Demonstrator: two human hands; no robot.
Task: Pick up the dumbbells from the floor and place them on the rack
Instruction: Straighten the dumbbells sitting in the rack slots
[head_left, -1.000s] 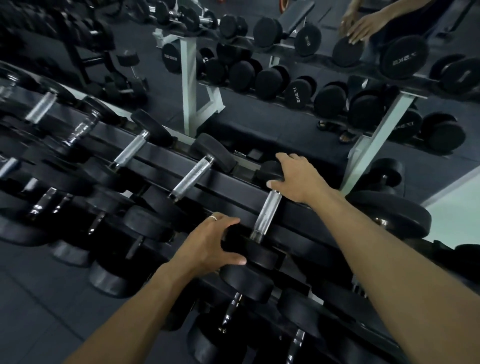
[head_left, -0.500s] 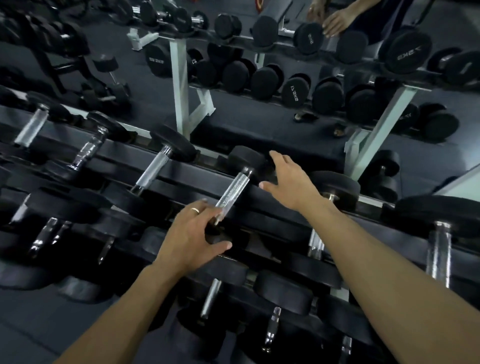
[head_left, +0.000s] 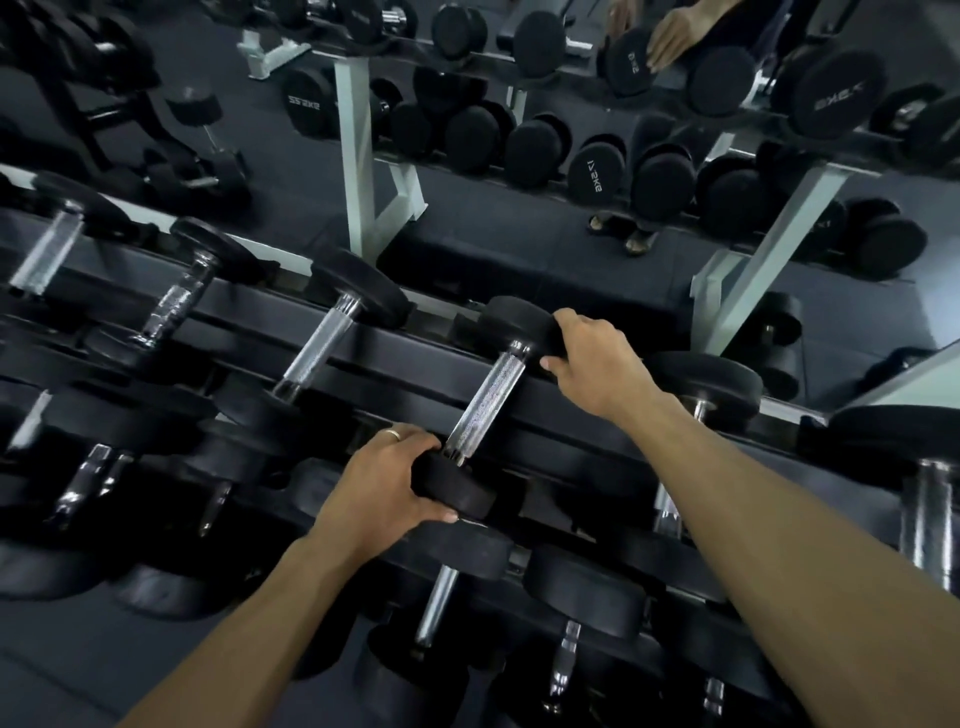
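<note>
Head view, looking down over a dark multi-tier dumbbell rack (head_left: 587, 366) filled with black-headed, chrome-handled weights; a mirror behind it reflects further racks and the floor.

One dumbbell (head_left: 488, 395) is seen lying across the upper tier, its chrome handle bare between the two hands. Its long axis runs diagonally, from the near head at lower left to the far head at upper right, away from the person.

The left hand (head_left: 387, 486) is wrapped around the near head, fingers curled over the top and thumb beneath, clamped on it. The right hand (head_left: 597, 358) is cupped over the side of the far head, fingers and thumb closed against the rubber. Each hand is thus placed at one end, the left nearer the body, the right reaching further out.

The dumbbell appears to be resting on the rack rails already, so the placing step is judged nearly complete; a small slide along its own axis is likely all that is needed to seat it. Neighbouring dumbbells (head_left: 332, 338) lie parallel to it on the left, close enough that fingers could be pinched.
</note>
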